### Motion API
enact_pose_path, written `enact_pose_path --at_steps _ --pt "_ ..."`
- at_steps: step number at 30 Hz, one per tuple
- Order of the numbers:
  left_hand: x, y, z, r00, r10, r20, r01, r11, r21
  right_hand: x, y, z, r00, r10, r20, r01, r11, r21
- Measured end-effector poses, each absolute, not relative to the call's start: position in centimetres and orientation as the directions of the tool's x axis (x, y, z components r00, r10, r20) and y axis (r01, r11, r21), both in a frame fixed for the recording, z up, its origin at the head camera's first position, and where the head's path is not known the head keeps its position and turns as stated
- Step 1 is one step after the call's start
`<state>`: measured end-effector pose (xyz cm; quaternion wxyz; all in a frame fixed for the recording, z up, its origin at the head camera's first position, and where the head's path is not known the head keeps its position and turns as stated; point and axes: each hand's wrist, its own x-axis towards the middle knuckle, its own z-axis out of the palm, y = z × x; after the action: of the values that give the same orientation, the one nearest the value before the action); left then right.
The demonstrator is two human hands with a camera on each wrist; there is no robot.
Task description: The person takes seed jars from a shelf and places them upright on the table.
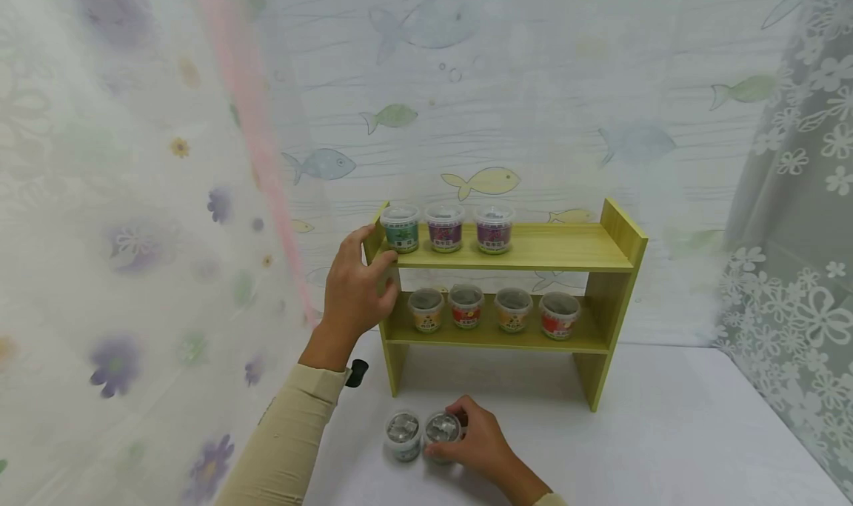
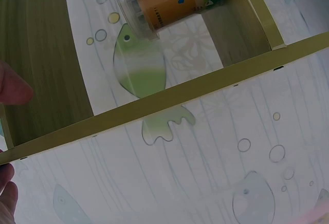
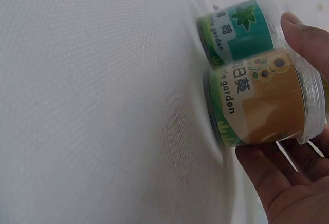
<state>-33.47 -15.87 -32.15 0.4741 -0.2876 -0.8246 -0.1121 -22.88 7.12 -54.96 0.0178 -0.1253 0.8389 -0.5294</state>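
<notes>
My left hand (image 1: 356, 287) grips the left side panel (image 2: 154, 93) of a yellow-green two-tier wooden shelf (image 1: 560, 247), thumb inside and fingers outside. On the white cloth in front of the shelf, my right hand (image 1: 481, 443) holds a small lidded plastic cup (image 3: 262, 100) with an orange sunflower label, thumb on one side and fingers on the other. Right beside it stands a similar cup with a teal leaf label (image 3: 239, 31). Nearest the left hand on the top tier is a green-labelled cup (image 1: 400, 230).
Two purple-labelled cups (image 1: 493, 230) also stand on the top tier. Along the lower tier are orange-labelled cups (image 1: 513, 312) and red-labelled cups (image 1: 559, 316). A fish-print curtain (image 1: 533, 121) hangs behind, with a flowered curtain (image 1: 133, 232) close on the left.
</notes>
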Motion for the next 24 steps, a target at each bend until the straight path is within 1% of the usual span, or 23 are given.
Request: enact_pose_path --at_steps 5,12,19,24 --pt "-33.45 -15.92 -32.16 -0.385 0.368 0.846 0.579 0.811 -0.09 -22.85 6.93 -54.92 -0.967 -0.233 0.102 -0.192 0.404 -0.894" --pt "-33.43 -16.0 -32.13 -0.4 0.373 0.837 0.572 0.816 -0.09 -22.79 6.72 -54.78 -0.966 -0.238 0.104 -0.196 0.405 -0.893" --pt "-33.54 -15.99 -32.25 -0.38 0.368 0.848 0.577 0.811 -0.093 -22.75 6.98 -54.75 -0.963 -0.252 0.091 -0.191 0.408 -0.893" --pt "-33.62 -15.9 -32.29 -0.387 0.365 0.847 0.574 0.814 -0.089 -22.7 7.28 -54.76 -0.962 -0.252 0.1 -0.2 0.412 -0.889"
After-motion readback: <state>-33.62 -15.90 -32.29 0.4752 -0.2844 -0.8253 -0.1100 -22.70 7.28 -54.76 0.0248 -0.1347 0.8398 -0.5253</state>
